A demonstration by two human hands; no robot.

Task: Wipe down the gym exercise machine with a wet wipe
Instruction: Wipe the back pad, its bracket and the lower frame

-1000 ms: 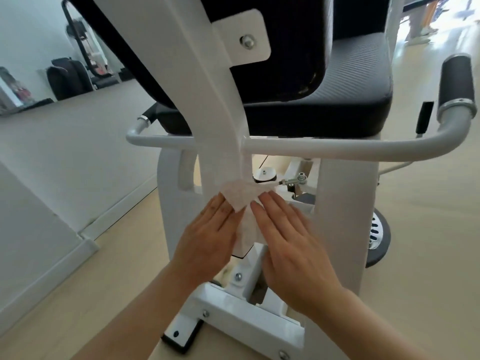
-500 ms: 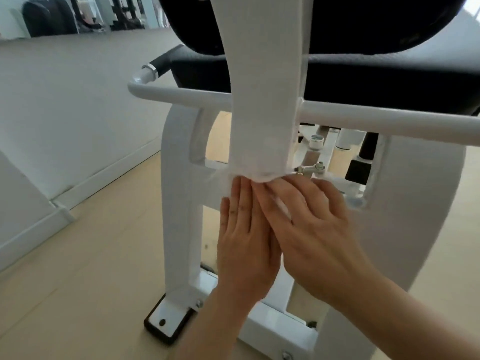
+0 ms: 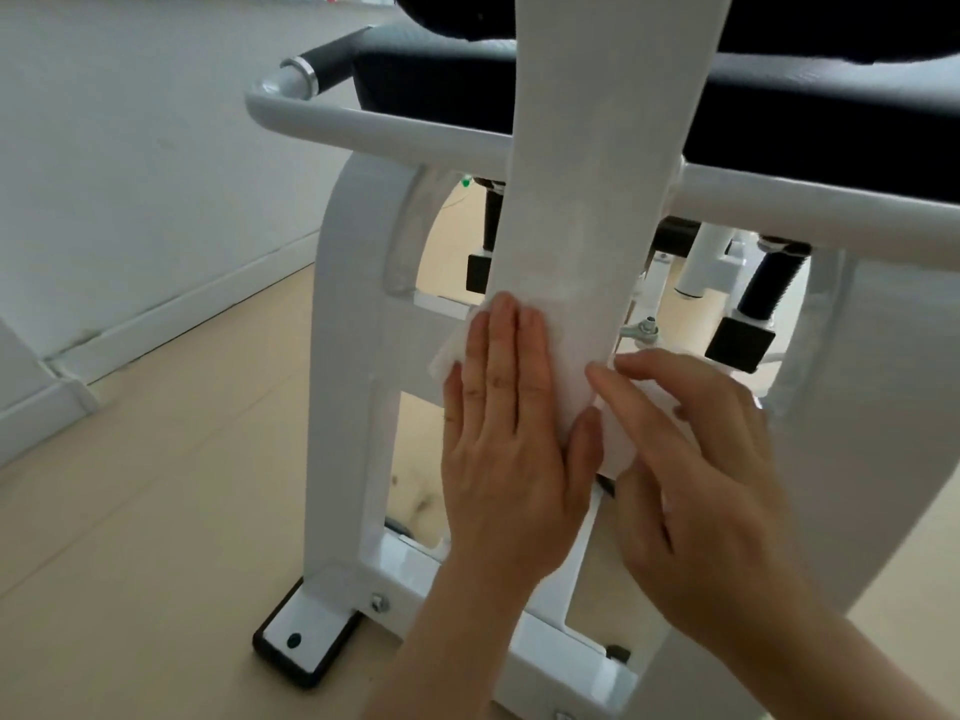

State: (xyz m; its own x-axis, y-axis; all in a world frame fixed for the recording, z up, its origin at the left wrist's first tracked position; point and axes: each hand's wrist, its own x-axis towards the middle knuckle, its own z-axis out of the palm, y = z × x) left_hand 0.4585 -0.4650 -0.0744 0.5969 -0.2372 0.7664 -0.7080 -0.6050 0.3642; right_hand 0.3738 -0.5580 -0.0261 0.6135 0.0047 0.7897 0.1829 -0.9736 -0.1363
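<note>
The white gym machine has a broad upright post [image 3: 597,163] running down the middle, under a black padded seat [image 3: 810,106]. A white wet wipe [image 3: 569,376] lies wrapped over the lower end of that post. My left hand [image 3: 511,439] presses flat on the wipe with straight fingers pointing up; a corner of the wipe sticks out to its left. My right hand [image 3: 696,459] lies on the wipe's right side, fingers straight and angled up-left, its thumb under the wipe's lower edge.
A white handle bar [image 3: 395,124] with a black grip [image 3: 332,57] crosses behind the post. The white side leg [image 3: 358,387] stands on a black foot [image 3: 304,644] on the wooden floor. A grey wall with a skirting board runs along the left.
The view has come closer and lower. My hands, which overlapped below the post's end, have separated, and the left hand has slid up onto the post with the wipe.
</note>
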